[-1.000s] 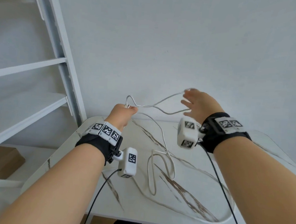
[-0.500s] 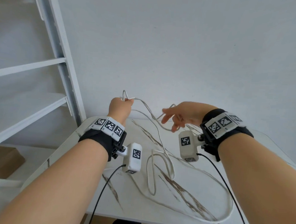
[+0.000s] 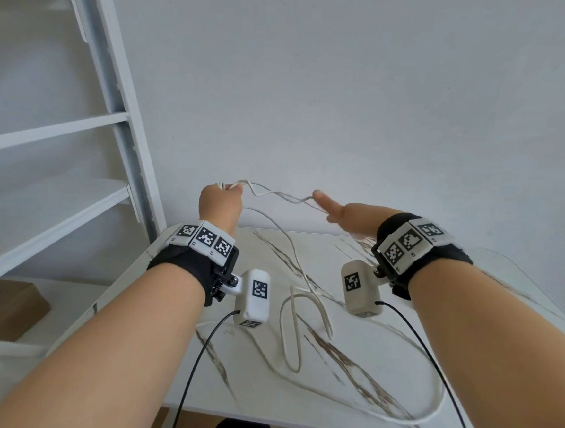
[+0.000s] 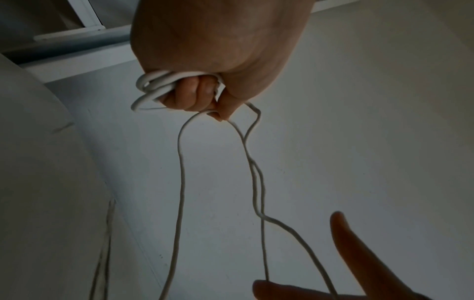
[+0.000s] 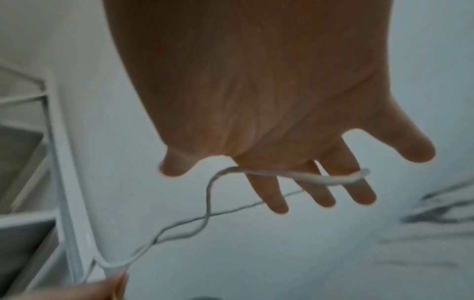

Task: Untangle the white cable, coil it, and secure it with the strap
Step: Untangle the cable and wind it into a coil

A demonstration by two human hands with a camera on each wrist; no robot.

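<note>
Above the marble-patterned white table (image 3: 379, 381), a left hand (image 3: 220, 202) clenches several loops of thin white cable (image 3: 277, 196); the right hand (image 3: 344, 215), fingers spread straight, carries a strand draped across them. Slack trails toward the table's near edge.

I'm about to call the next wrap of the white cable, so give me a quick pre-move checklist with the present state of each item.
1. Left hand holds the gathered loops of the white cable: ok, fingers curled round several turns.
2. Right hand has a grip on the strand: not ok, fingers straight, the cable only lies across them.
3. Strands between the hands run free of twists: not ok, two strands cross over each other.
4. Slack is free to feed: cannot tell; it lies in loose bends on the table, some overlapping.
5. Strap within reach: cannot tell, no strap shows in any view.
</note>
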